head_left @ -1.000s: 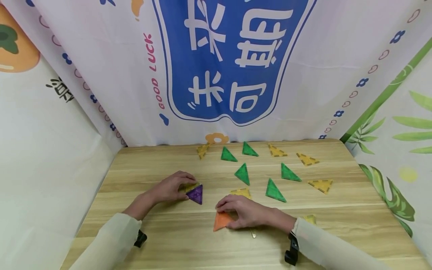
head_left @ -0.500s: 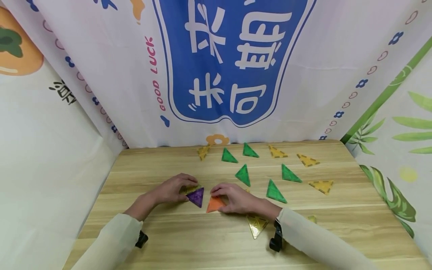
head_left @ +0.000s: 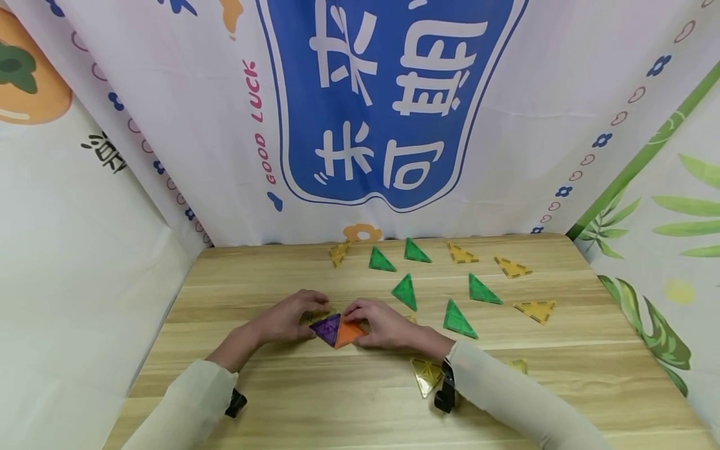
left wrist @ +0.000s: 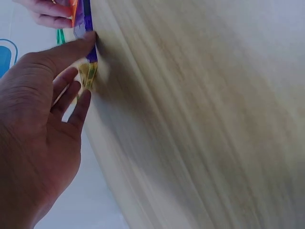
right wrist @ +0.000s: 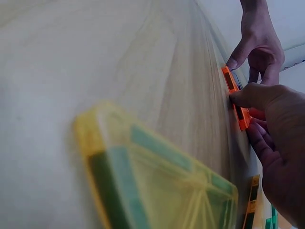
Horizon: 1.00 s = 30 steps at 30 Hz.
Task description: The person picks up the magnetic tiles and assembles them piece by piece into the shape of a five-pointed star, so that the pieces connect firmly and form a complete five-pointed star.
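Note:
My left hand (head_left: 292,315) holds a joined pair of triangular magnetic tiles on the wooden table. Its thumb touches the purple tile (left wrist: 88,24), while its fingers are at the yellow tile (left wrist: 88,74), mostly covered in the head view. Between thumb and fingers, my right hand (head_left: 382,324) pinches an orange triangular magnetic tile (head_left: 347,334). One orange edge lies against the purple tile (head_left: 326,329). In the right wrist view, the orange tile (right wrist: 240,114) stands out beside the thumb.
Several green triangular tiles (head_left: 460,320) and yellow triangular tiles (head_left: 535,310) lie scattered at the back and right. A yellow tile (head_left: 425,376) sits by the right wrist; another (head_left: 519,365) is partly under the right sleeve. A printed cloth (head_left: 236,212) hangs behind the table (head_left: 281,400).
My right hand has carried the orange tile left and away from me until it meets the purple tile. The yellow tile near the right wrist is uncovered. My left hand has barely moved.

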Motion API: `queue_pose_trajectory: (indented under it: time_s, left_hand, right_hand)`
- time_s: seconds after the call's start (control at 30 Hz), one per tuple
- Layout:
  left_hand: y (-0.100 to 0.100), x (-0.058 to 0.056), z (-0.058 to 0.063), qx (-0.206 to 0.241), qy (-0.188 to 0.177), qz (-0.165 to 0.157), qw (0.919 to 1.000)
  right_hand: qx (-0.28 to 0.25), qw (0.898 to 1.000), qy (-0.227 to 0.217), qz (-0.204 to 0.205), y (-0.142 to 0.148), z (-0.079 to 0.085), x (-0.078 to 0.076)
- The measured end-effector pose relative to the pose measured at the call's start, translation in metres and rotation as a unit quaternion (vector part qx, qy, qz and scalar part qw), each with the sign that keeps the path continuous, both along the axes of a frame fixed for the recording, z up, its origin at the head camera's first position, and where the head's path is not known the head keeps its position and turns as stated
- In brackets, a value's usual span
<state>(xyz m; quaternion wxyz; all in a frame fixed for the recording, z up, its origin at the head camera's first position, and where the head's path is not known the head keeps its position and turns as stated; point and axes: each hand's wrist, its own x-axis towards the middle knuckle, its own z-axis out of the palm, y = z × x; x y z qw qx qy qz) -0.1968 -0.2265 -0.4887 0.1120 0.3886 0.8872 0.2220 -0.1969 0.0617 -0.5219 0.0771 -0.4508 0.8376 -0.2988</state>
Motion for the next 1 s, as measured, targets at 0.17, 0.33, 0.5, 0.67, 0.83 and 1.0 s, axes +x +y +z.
queue_pose_trajectory:
  time_s: [0.17,0.33,0.5,0.67,0.83,1.0]
  left_hand:
    - [0.003,0.005,-0.003,-0.002,0.019,0.029,0.9994]
    - [0.008,0.011,-0.003,-0.004,0.032,0.051,0.9982]
    - [0.009,0.015,-0.011,0.004,0.055,0.057,0.9968]
    - [0.009,0.018,-0.017,0.008,0.079,0.058,0.9952]
    - [0.009,0.018,-0.012,-0.004,0.061,0.057,0.9965]
    - [0.007,0.015,-0.008,-0.009,0.008,0.046,0.9989]
  right_hand:
    - [-0.025,1.000,0.000,-0.011,0.002,-0.003,0.005]
    - [-0.044,0.999,-0.015,-0.011,0.004,-0.004,0.012]
    - [-0.049,0.998,-0.026,0.006,0.007,-0.003,0.018]
    - [-0.050,0.998,-0.044,0.013,0.020,0.004,0.022]
    - [-0.038,0.999,-0.027,0.010,0.042,0.016,0.027]
    - [-0.032,0.999,-0.021,0.003,0.067,0.023,0.033]
